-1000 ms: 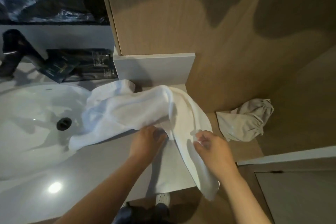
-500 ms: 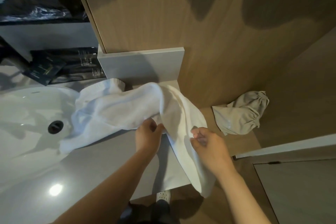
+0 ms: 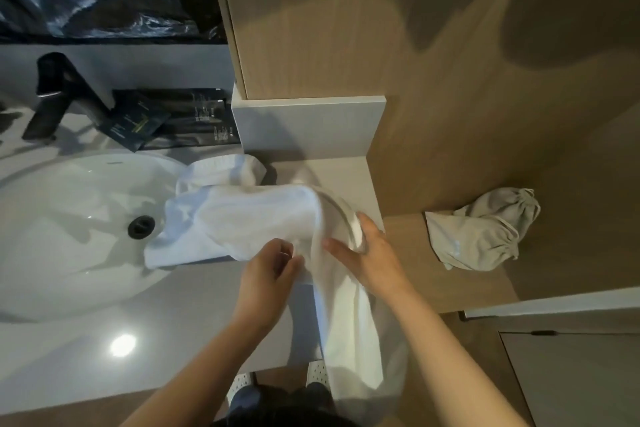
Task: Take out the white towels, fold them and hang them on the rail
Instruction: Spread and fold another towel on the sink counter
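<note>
Towel (image 3: 242, 222), white, rumpled, bunched across counter (image 3: 207, 305), one end hanging off

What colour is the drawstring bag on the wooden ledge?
Plain beige: the drawstring bag shows best in the head view.

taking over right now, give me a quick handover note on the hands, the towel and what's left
Hands: the left hand pinches the white towel at its near edge; the right hand grips a bunched fold of it.
Towel: lies across the counter, one end over the sink rim, the other hanging off the counter's front.
Done: a towel is out.
Left: fold it and hang it. No rail is in view.
</note>
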Action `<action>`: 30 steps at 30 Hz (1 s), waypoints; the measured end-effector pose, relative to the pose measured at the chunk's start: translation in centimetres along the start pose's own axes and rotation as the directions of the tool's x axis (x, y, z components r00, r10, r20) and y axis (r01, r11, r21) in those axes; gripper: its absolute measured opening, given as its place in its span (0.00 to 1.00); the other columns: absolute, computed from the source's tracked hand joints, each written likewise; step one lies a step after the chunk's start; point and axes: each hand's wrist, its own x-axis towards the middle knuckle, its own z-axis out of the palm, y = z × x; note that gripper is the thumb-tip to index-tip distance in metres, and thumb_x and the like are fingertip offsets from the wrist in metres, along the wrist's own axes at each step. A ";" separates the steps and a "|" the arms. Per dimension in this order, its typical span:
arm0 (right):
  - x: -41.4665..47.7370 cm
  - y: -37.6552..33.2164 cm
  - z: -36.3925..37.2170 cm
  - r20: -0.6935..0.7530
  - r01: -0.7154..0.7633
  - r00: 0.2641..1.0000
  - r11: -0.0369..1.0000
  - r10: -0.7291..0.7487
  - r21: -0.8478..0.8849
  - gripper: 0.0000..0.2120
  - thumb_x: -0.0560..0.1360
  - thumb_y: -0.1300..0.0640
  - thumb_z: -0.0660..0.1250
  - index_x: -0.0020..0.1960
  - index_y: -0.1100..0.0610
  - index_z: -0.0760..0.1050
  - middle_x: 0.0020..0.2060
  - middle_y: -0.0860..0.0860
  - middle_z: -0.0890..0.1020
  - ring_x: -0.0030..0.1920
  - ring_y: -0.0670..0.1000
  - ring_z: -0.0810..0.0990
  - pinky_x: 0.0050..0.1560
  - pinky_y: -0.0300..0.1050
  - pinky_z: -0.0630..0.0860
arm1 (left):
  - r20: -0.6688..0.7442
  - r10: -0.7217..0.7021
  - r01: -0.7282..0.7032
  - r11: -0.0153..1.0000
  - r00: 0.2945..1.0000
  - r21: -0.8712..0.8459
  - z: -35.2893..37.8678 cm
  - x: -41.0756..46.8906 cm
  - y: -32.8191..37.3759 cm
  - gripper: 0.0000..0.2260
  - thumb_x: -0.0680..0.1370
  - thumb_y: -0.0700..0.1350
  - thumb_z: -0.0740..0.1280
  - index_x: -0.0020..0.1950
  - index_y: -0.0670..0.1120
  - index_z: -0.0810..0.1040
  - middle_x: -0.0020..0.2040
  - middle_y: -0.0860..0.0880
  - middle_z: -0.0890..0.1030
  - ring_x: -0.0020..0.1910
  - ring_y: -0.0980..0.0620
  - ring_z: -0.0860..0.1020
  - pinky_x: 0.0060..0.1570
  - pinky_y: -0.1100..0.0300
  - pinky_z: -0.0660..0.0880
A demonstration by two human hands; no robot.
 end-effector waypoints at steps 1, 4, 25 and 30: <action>0.2 0.0 0.7 0.006 0.003 1.000 1.000 -0.002 -0.025 0.38 0.67 0.31 0.70 0.71 0.45 0.66 0.63 0.49 0.76 0.62 0.53 0.75 0.61 0.50 0.75 | 0.005 0.003 -0.003 1.000 1.000 0.000 -0.3 -0.1 -0.2 0.07 0.78 0.43 0.67 0.41 0.43 0.74 0.34 0.40 0.78 0.34 0.43 0.76 0.35 0.51 0.73; 0.8 0.0 1.6 -0.067 0.052 0.996 0.993 -0.060 -0.107 0.17 0.70 0.41 0.73 0.50 0.51 0.74 0.43 0.48 0.78 0.44 0.50 0.77 0.42 0.41 0.72 | 0.004 0.006 -0.006 1.000 1.000 -0.006 -1.3 -0.4 -0.6 0.08 0.78 0.42 0.67 0.39 0.44 0.74 0.32 0.42 0.76 0.31 0.54 0.71 0.34 0.59 0.69; -2.8 0.4 -7.7 -0.284 0.054 0.898 0.557 0.336 0.829 0.04 0.80 0.53 0.65 0.54 0.51 0.77 0.45 0.49 0.85 0.46 0.53 0.84 0.45 0.48 0.81 | -0.061 0.437 -0.434 0.899 0.898 0.051 -9.3 1.1 11.4 0.12 0.80 0.39 0.64 0.41 0.55 0.76 0.41 0.54 0.80 0.40 0.61 0.77 0.34 0.75 0.70; -3.9 3.6 -5.8 -0.134 -0.223 0.943 0.879 0.303 0.423 0.14 0.79 0.52 0.66 0.61 0.58 0.76 0.55 0.53 0.81 0.55 0.53 0.78 0.59 0.49 0.74 | -0.038 0.394 -0.382 0.908 0.919 0.175 -9.2 1.0 9.0 0.11 0.79 0.37 0.64 0.43 0.52 0.77 0.40 0.52 0.81 0.39 0.55 0.77 0.37 0.73 0.68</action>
